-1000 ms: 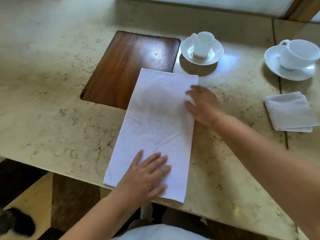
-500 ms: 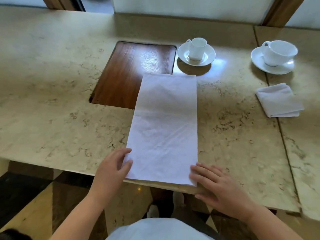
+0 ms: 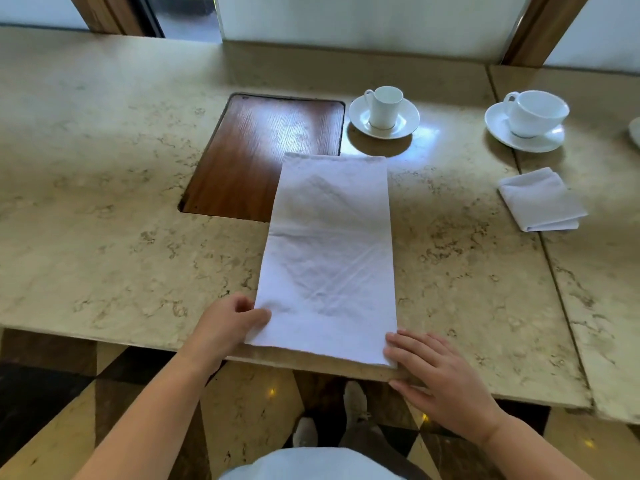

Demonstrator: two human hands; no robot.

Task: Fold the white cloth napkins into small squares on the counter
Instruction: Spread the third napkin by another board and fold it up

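A white cloth napkin, folded into a long strip, lies flat on the marble counter and runs from the near edge toward the back. My left hand pinches its near left corner with thumb and curled fingers. My right hand lies with straight fingers at the near right corner, fingertips touching the cloth's edge. A second napkin, folded into a small square, sits at the right.
A dark wooden inset panel lies under the strip's far left corner. A small white cup on a saucer stands just behind the strip. A wider cup and saucer stands at the back right. A seam splits the counter.
Both hands left the top of the cloth, where they were smoothing it, and came to its two near corners. The left hand now pinches its corner. The camera view has tilted up.
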